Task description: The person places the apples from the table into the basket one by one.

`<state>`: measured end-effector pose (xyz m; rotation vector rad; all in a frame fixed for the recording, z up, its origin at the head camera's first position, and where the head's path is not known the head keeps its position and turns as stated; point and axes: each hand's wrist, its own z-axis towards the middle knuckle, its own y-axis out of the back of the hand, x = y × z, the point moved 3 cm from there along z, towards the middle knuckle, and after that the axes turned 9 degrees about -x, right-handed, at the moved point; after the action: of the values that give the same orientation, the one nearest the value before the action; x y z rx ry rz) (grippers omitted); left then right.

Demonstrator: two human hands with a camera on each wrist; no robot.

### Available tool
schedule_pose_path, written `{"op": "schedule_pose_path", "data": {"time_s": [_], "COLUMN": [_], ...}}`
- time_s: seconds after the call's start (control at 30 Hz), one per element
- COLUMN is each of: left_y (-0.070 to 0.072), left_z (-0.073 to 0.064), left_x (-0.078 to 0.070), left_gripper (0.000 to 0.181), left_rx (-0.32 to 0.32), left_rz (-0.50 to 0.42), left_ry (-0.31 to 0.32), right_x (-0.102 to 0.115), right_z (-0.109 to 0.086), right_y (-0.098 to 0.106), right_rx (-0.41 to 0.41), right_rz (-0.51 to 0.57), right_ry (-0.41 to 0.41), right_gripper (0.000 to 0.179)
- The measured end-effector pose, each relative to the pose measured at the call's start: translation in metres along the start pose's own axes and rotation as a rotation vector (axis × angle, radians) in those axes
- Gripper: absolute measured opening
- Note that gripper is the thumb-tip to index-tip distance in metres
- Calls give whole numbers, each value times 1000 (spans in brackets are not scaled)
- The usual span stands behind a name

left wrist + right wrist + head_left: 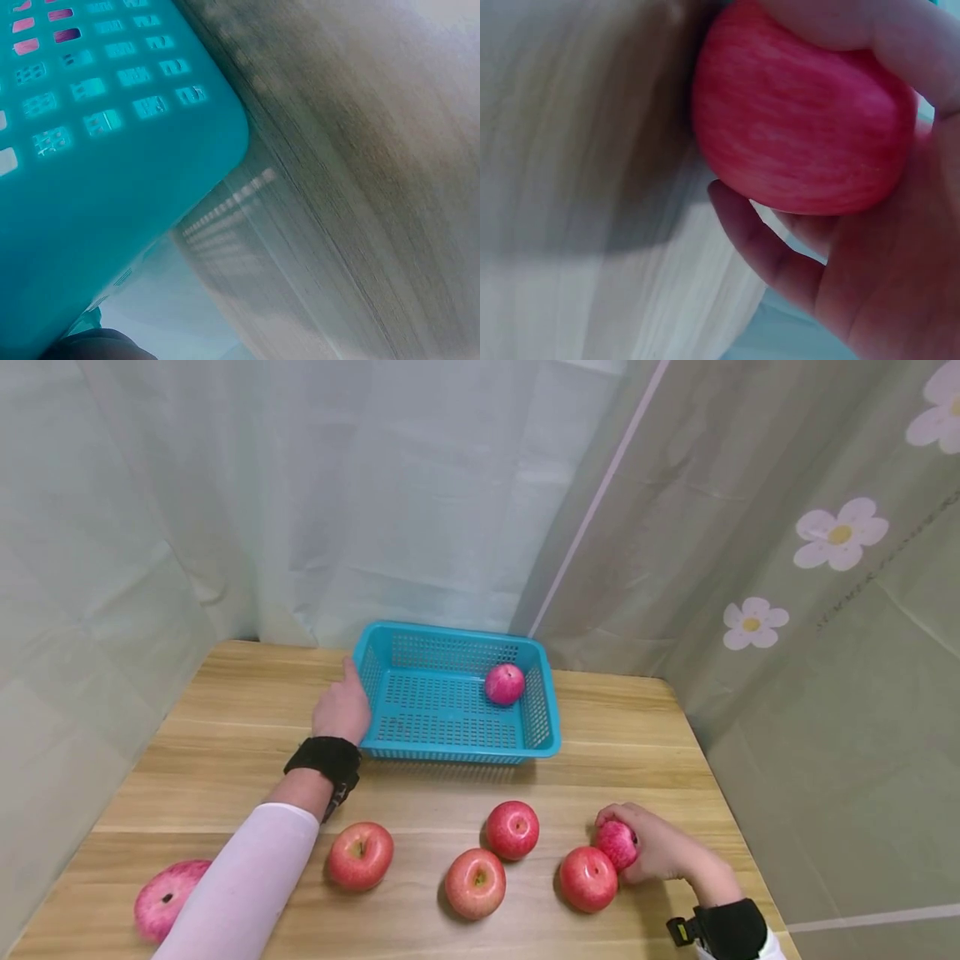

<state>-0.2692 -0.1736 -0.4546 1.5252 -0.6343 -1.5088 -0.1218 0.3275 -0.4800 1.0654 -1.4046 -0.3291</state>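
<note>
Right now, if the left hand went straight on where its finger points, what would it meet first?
Probably the pale curtain behind the table; the left hand points along the left side of the blue basket and might brush its far corner, as depth is unclear.

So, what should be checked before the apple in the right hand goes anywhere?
1. Grip: ok; the right hand curls round the held apple.
2. Neighbour free: cannot tell; a red apple sits close beside it, perhaps touching.
3. Off the wooden table: cannot tell.
4. Room in the blue plastic basket: ok; just one pink apple inside.
5. Basket steadied: cannot tell; the left hand is at its left side, grip hidden.
</note>
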Motion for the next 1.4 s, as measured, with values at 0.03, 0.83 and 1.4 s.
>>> {"op": "schedule_pose_path", "data": {"time_s": [0.03,0.83,1.4], "left_y": [0,-1,4], "left_z": [0,-4,-5], "left_x": [0,-1,-4], "left_gripper": [64,66,68], "left_rx": [0,-15,9], "left_rz": [-1,30,17], "left_ry": [0,0,8], "right_x": [0,-13,-23], "right_z": [0,2,3], "right_y": [0,-3,16], "right_rx": [-5,-1,-110], "right_rz": [0,3,5], "right_ry": [4,43,112], "right_gripper": [75,73,72]}}
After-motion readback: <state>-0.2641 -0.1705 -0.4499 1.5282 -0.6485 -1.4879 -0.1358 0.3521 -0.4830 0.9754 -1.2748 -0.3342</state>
